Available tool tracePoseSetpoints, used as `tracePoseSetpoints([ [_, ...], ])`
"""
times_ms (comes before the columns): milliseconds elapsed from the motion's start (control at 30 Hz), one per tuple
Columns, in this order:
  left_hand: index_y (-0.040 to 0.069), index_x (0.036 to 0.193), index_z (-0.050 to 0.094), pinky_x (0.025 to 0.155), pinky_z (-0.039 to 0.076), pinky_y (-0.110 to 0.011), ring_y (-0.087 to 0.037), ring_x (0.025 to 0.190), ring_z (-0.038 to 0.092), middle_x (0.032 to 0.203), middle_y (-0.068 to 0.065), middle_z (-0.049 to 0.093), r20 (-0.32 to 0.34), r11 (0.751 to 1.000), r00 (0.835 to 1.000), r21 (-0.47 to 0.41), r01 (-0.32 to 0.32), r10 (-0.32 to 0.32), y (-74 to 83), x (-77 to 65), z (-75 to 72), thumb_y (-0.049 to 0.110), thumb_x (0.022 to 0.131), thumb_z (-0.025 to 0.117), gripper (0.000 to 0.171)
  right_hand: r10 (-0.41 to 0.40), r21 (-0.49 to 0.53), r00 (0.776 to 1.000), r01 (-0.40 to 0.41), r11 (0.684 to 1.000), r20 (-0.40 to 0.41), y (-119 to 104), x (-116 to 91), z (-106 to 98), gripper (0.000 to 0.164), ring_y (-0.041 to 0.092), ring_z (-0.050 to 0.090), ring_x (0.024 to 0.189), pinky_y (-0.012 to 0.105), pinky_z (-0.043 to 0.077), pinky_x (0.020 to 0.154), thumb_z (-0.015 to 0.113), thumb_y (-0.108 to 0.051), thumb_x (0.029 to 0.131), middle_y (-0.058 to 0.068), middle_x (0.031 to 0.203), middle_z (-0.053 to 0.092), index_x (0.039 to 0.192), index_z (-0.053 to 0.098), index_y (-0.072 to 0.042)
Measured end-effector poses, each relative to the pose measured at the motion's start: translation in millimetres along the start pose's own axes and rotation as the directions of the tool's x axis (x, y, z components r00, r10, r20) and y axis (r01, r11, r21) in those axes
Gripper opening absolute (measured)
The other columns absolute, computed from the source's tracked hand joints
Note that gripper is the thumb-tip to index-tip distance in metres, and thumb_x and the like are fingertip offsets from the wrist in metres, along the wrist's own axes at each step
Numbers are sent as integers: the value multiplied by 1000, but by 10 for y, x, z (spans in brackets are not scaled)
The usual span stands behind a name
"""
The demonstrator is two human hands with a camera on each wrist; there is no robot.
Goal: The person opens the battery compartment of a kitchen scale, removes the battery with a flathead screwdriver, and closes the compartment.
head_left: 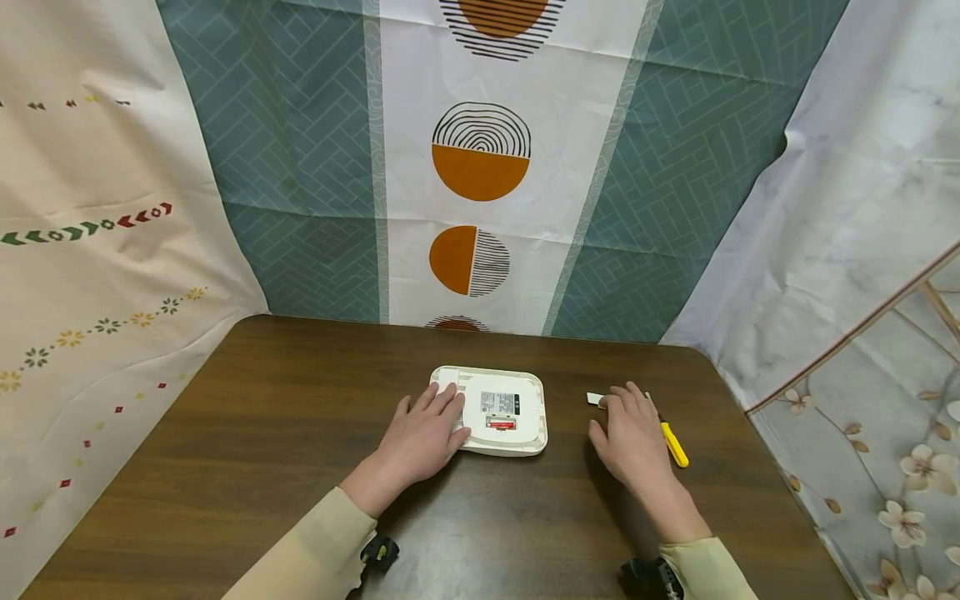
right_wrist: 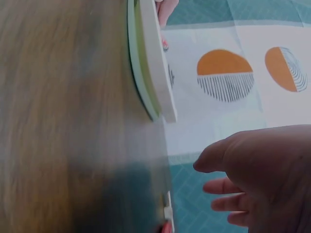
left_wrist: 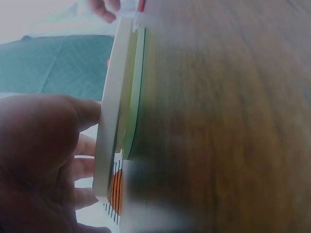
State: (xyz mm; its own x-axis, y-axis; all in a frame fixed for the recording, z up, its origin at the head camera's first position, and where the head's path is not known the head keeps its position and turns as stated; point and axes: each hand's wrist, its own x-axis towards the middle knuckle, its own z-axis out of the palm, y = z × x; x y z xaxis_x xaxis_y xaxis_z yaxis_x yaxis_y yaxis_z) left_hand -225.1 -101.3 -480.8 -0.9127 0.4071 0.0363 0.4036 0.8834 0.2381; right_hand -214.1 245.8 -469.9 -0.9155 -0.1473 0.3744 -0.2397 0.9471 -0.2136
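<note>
Device (head_left: 498, 412) near far table edge (head_left: 600, 347)

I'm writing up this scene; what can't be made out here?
Head view: print on the label, too small.
Head view: part of the device, behind the left grip.
Head view: part of the white piece, behind the right grip.
Right wrist view: red thing, cut by the bottom edge.

Slvs (head_left: 303, 542) pale beige, plain, L & R; wrist cams (head_left: 380, 553) blk, 1 ea.
</note>
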Motion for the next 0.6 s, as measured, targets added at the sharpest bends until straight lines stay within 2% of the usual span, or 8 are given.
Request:
tracePoseSetpoints([
  [167,11,168,49,124,28,-73,-40,165,28,177,-11,37,5,1000,1000,0,2,-2,-2,1,0,48,115,58,65,-31,31,999,31,999,19,-148,62,31,30,53,42,152,68,31,124,78,-12,98,31,145,61,120,71,7],
  [333,11,167,50,123,29,-73,-40,165,29,177,-11,37,1,1000,1000,4,-1,1,-5,5,-2,48,115,58,65,-84,64,996,83,995,18,-302,100,61,25,51,43,152,65,32,125,82,-11,96,29,145,62,115,73,3],
  [600,11,168,49,123,29,-73,-40,165,29,177,-11,37,1,1000,1000,3,-4,4,-10,4,2,48,115,57,65,-122,102,991,116,988,48,-534,139,93,25,46,42,155,63,35,124,83,-13,97,24,149,63,117,75,0],
])
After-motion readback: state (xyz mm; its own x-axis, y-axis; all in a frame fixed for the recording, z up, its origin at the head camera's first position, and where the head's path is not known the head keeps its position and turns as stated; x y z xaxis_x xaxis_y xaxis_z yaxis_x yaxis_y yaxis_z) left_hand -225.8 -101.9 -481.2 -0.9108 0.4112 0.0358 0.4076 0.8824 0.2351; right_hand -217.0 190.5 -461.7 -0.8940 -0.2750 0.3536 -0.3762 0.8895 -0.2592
